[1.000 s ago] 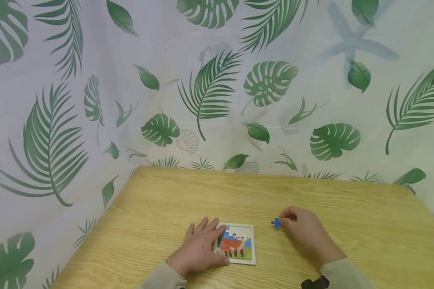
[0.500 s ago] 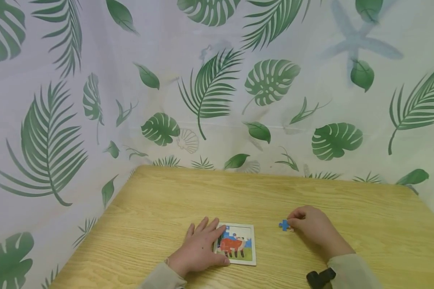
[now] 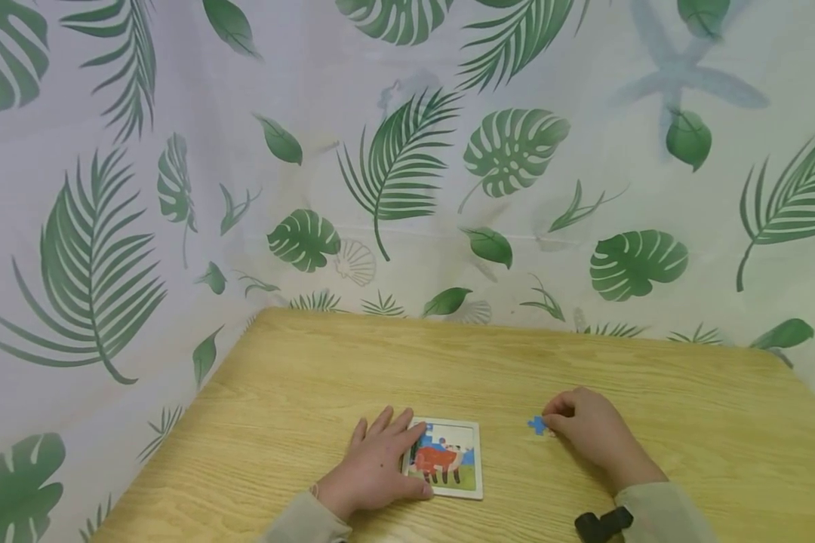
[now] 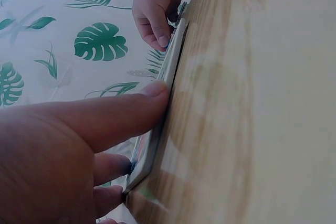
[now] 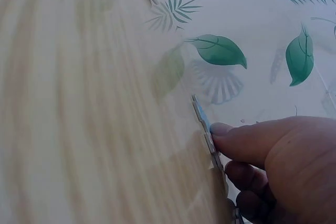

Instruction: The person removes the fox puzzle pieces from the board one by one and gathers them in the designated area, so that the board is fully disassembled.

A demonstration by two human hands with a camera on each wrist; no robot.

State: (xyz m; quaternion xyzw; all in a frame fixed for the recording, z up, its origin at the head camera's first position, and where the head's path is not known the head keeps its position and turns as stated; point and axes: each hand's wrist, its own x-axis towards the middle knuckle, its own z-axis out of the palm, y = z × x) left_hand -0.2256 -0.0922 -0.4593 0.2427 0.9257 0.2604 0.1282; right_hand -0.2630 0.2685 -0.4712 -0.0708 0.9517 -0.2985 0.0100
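Note:
My left hand (image 3: 376, 464) rests with spread fingers over the left side of a small square picture puzzle in a white frame (image 3: 478, 461). Its thumb touches the near edge, and the index finger reaches the far left corner. The picture shows a red animal on green grass, with a white patch near the top. To the right of the frame, my right hand (image 3: 587, 434) pinches a blue jigsaw piece (image 3: 536, 425) between thumb and index finger, low over the table. In the right wrist view, the thumb presses on thin pieces (image 5: 199, 111) seen edge-on; the curled fingers lie below.
The wood-grain table (image 3: 380, 354) spreads out around both hands. Behind it and to the left hangs a white sheet (image 3: 407, 294) printed with green leaves. A black device (image 3: 603, 523) is strapped to the right wrist.
The right hand has drawn away from the frame, to the right, with the blue jigsaw piece, and has slowed over the last half second. The left hand and puzzle have stayed in place.

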